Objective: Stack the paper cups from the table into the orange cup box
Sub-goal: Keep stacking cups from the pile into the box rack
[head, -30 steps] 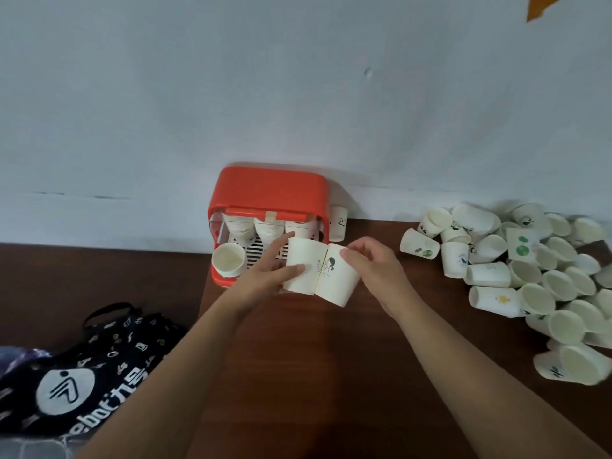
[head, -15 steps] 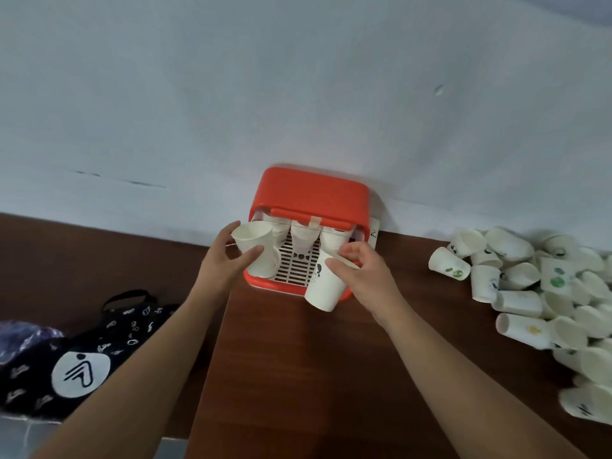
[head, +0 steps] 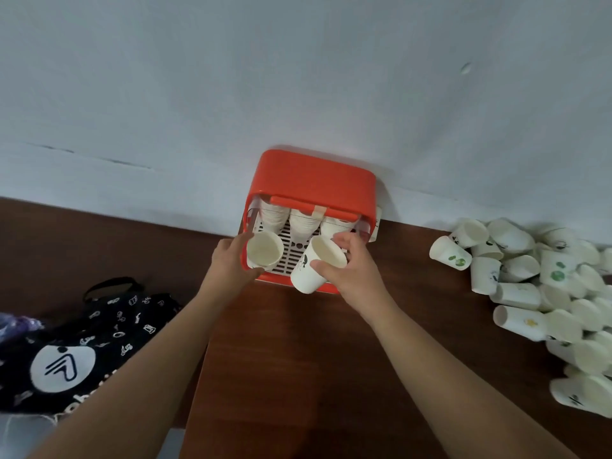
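Two cups [head: 265, 250] at box [head: 314, 177] front edge

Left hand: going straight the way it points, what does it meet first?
The cup in the left hand would likely meet the leftmost cup stack in the orange cup box first; depth unclear.

The brown table [head: 298, 376] carries the orange box [head: 314, 180] at its far edge, with cups [head: 520, 294] heaped right of the box.
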{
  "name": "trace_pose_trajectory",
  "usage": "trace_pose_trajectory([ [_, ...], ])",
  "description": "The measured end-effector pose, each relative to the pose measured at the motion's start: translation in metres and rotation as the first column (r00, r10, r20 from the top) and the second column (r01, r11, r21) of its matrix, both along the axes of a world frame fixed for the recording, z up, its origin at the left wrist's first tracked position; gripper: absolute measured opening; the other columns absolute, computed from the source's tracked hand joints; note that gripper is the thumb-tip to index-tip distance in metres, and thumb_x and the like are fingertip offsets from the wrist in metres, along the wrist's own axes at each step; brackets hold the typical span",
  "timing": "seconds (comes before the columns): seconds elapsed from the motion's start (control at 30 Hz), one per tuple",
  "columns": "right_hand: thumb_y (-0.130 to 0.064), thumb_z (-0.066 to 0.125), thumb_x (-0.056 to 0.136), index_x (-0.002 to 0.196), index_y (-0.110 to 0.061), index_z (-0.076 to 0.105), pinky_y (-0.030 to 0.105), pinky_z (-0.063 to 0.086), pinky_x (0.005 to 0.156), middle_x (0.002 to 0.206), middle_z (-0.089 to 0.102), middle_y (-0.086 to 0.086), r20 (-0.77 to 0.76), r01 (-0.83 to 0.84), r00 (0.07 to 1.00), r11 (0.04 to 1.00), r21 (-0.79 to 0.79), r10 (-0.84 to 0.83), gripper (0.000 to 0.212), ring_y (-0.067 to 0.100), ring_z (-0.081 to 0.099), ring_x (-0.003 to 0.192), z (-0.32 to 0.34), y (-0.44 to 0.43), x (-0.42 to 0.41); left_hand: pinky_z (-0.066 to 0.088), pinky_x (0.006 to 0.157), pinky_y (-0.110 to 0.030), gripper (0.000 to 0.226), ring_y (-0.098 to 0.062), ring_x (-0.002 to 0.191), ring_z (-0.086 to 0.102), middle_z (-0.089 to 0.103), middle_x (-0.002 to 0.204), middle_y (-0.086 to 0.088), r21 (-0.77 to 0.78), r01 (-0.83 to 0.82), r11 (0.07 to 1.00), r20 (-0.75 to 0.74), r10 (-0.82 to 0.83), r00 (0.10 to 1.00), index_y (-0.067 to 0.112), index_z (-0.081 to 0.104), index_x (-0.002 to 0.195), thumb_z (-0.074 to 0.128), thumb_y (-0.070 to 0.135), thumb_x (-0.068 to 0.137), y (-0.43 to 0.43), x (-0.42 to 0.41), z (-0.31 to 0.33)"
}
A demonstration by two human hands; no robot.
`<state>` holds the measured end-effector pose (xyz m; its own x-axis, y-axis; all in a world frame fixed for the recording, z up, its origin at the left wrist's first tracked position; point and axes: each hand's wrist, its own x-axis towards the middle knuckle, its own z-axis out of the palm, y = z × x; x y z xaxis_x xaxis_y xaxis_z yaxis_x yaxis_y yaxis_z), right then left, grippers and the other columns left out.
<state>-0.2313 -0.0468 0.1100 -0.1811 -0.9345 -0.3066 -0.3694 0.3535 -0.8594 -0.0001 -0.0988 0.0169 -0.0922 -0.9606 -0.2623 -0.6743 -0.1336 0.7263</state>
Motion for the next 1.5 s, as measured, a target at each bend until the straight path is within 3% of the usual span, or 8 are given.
trace_pose_trajectory([
  [0.17, -0.035, 0.082, 0.075, 0.120, -0.034, 0.049, 0.041, 0.055, 0.094, 0.118, 0.054, -0.016, 0.005, -0.007, 1.000, 0.998, -0.062, 0.007, 0.055, 0.006, 0.055, 0.113, -0.007, -0.011, 0.025, 0.040, 0.104, -0.046, 0.075, -0.027, 0.135, 0.039, 0.045, 0.139, -0.008, 0.045, 0.045, 0.998, 0.018, -0.046, 0.999, 0.038, 0.037, 0.148, 0.074, 0.024, 0.084, -0.002, 0.009, -0.008],
  [0.43, -0.026, 0.083, 0.079, 0.136, -0.032, 0.044, 0.009, 0.036, 0.096, 0.138, 0.047, -0.015, -0.038, -0.146, 0.989, 0.972, -0.182, 0.141, 0.069, 0.000, 0.042, 0.125, -0.012, -0.029, 0.062, 0.053, 0.089, -0.027, 0.029, -0.002, 0.106, 0.062, 0.064, 0.117, 0.012, -0.007, -0.137, 0.991, -0.245, 0.131, 0.961, 0.029, 0.059, 0.127, 0.058, 0.035, 0.099, 0.004, 0.021, 0.015],
  [0.6, -0.027, 0.081, 0.082, 0.146, -0.024, 0.039, 0.022, 0.037, 0.106, 0.145, 0.045, -0.008, -0.206, -0.259, 0.951, 0.959, -0.115, 0.232, 0.076, 0.007, 0.040, 0.131, -0.037, -0.036, 0.073, 0.050, 0.093, -0.023, 0.040, -0.001, 0.114, 0.062, 0.066, 0.124, 0.016, 0.060, -0.056, 0.997, -0.430, 0.076, 0.900, 0.034, 0.058, 0.134, 0.061, 0.047, 0.096, -0.001, 0.024, 0.017],
  [0.87, -0.019, 0.075, 0.088, 0.154, -0.026, 0.032, 0.035, 0.036, 0.115, 0.153, 0.044, -0.005, -0.271, -0.367, 0.891, 0.929, 0.039, 0.364, 0.080, 0.016, 0.043, 0.138, -0.066, -0.048, 0.068, 0.044, 0.078, 0.000, 0.058, 0.001, 0.108, 0.060, 0.061, 0.127, 0.011, -0.030, 0.066, 0.997, -0.185, -0.070, 0.980, 0.029, 0.053, 0.144, 0.073, 0.018, 0.090, -0.008, 0.023, 0.001],
  [1.07, -0.017, 0.080, 0.083, 0.144, -0.024, 0.046, 0.041, 0.048, 0.107, 0.135, 0.060, -0.005, -0.151, -0.271, 0.951, 0.962, 0.011, 0.270, 0.070, 0.013, 0.054, 0.126, -0.079, -0.054, 0.071, 0.046, 0.086, -0.011, 0.056, 0.009, 0.105, 0.058, 0.061, 0.125, 0.013, -0.016, 0.002, 1.000, -0.206, -0.005, 0.979, 0.029, 0.054, 0.142, 0.070, 0.015, 0.091, -0.009, 0.021, -0.003],
  [1.2, -0.023, 0.080, 0.084, 0.143, -0.021, 0.047, 0.028, 0.042, 0.103, 0.134, 0.057, -0.009, -0.147, -0.276, 0.951, 0.961, 0.001, 0.273, 0.067, 0.010, 0.051, 0.125, -0.079, -0.051, 0.072, 0.048, 0.096, -0.022, 0.058, -0.003, 0.112, 0.058, 0.058, 0.131, 0.009, -0.019, 0.000, 1.000, -0.156, -0.003, 0.988, 0.023, 0.051, 0.143, 0.073, 0.021, 0.089, -0.007, 0.019, -0.002],
  [1.33, -0.041, 0.073, 0.088, 0.143, -0.015, 0.045, 0.031, 0.040, 0.107, 0.142, 0.052, -0.003, -0.222, -0.226, 0.948, 0.973, 0.041, 0.229, 0.067, 0.012, 0.048, 0.131, -0.070, -0.034, 0.053, 0.045, 0.085, -0.017, 0.049, -0.007, 0.100, 0.055, 0.051, 0.122, 0.003, -0.013, -0.080, 0.997, -0.060, 0.079, 0.995, 0.016, 0.053, 0.131, 0.072, 0.032, 0.090, 0.010, 0.018, 0.006],
  [1.5, -0.035, 0.063, 0.094, 0.142, -0.017, 0.049, 0.029, 0.043, 0.103, 0.140, 0.054, -0.001, -0.408, -0.235, 0.878, 0.968, 0.093, 0.252, 0.053, 0.014, 0.052, 0.129, -0.049, 0.013, -0.014, 0.052, 0.091, -0.031, 0.040, -0.008, 0.105, 0.056, 0.051, 0.122, 0.005, -0.006, 0.128, 0.992, 0.038, -0.128, 0.991, 0.021, 0.053, 0.128, 0.067, 0.033, 0.093, 0.053, 0.007, 0.014],
])
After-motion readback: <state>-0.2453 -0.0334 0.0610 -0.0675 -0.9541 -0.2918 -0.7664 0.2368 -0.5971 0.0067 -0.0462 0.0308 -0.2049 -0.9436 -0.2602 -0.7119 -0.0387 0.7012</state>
